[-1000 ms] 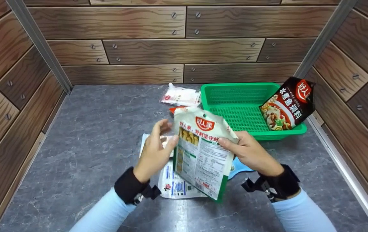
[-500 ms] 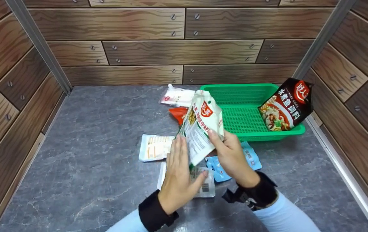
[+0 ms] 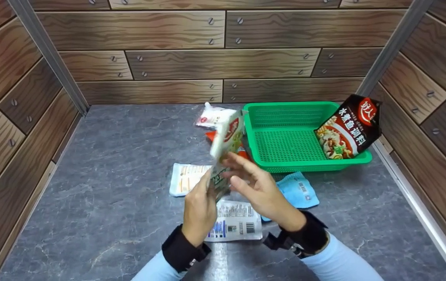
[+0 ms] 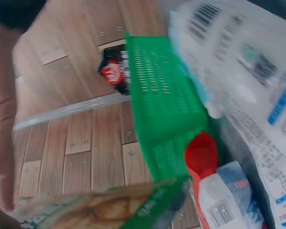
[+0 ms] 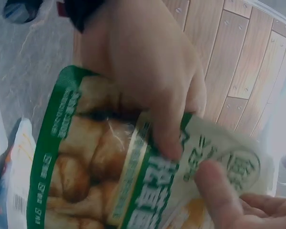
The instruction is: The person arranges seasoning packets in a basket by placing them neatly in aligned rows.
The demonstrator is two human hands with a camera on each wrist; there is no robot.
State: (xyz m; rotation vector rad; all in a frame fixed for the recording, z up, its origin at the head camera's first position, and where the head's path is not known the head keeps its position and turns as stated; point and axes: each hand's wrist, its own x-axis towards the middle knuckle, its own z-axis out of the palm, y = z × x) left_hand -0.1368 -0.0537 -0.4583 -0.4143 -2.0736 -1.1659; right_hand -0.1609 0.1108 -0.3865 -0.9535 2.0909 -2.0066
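A green-and-white food pouch (image 3: 232, 132) with pictures of brown pieces on its front (image 5: 100, 152) stands almost edge-on above the table in the head view. My left hand (image 3: 199, 208) grips it low on its left side; in the right wrist view this hand's thumb (image 5: 169, 138) lies across the printed front. Close to the pouch's right face is my right hand (image 3: 264, 191), its fingers loose and slightly bent. Whether its fingertips touch the pouch, I cannot tell. Along the bottom of the left wrist view shows the pouch's lower part (image 4: 109, 210), blurred.
A green basket (image 3: 285, 168) at the back right holds a leaning black pouch (image 3: 348, 128). Around my hands lie a silver-white pouch (image 3: 242, 226), a blue packet (image 3: 299, 191), a white packet with orange print (image 3: 188, 179), a partly hidden red package (image 3: 210, 136) and a white spouted pouch (image 3: 215, 117).
The pouch has turned from its back side toward edge-on. My left hand has gone from free, then flat against it, to gripping it. My right hand has let go of its right edge.
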